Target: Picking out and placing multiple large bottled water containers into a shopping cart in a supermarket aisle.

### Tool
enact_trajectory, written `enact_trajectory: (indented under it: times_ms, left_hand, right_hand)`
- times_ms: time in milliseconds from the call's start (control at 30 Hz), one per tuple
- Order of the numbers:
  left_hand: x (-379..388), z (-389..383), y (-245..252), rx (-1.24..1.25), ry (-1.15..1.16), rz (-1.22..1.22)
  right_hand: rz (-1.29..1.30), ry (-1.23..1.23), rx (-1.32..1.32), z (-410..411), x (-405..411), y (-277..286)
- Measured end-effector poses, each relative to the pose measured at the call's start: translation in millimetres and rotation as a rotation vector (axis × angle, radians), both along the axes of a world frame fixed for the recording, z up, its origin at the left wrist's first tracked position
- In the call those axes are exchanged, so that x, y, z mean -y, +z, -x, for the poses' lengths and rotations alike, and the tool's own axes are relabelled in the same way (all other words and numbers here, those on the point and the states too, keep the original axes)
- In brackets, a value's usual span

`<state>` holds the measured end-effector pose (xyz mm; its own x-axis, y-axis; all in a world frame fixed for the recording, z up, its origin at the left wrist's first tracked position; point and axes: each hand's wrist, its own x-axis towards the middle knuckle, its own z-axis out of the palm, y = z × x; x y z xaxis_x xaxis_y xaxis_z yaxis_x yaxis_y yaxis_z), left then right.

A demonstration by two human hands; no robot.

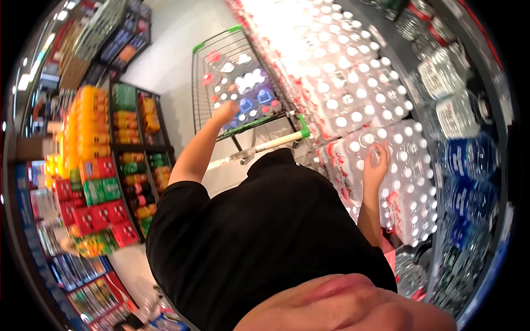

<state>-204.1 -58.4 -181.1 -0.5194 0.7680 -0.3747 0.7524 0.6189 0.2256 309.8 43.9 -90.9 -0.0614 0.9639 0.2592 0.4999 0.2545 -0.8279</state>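
Note:
My left hand (pixel 225 111) reaches over the near edge of a wire shopping cart (pixel 198 99) with green corner pieces, at its bottles; whether it grips one cannot be made out. In the cart stand bottles with white and red caps and large bottles with blue handles (pixel 264 97). My right hand (pixel 377 157) is over stacked packs of clear, white-capped water bottles (pixel 356 118), its fingers curved near one cap; whether they hold it is unclear. The cart's pale handlebar (pixel 269 145) lies between my body and the basket.
Left of the cart is a rack (pixel 138 147) of orange, red and green drinks. Stacked water packs stand along the cart's right side. Beyond them a shelf holds large water bottles with blue labels (pixel 470 157). Pale floor (pixel 165 53) shows beyond the rack.

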Motion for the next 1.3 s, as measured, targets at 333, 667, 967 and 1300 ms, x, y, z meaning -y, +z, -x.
enact_trajectory:
  times_ms: [333, 667, 967, 1300]
  left_hand:
    - [113, 20, -84, 0.288, 0.23, 0.213]
    - [106, 73, -96, 0.707, -0.005, 0.429]
    - [102, 147, -56, 0.619, -0.11, 0.273]
    - [95, 180, -81, 0.579, -0.122, 0.221]
  right_hand:
    - [-0.106, 0.762, 0.364, 154, 14, -26]
    - [-0.063, 0.85, 1.049, 232, 42, -94]
    - [0.078, 0.698, 1.109, 302, 78, -101]
    - [-0.077, 0.595, 0.951, 324, 78, -107]
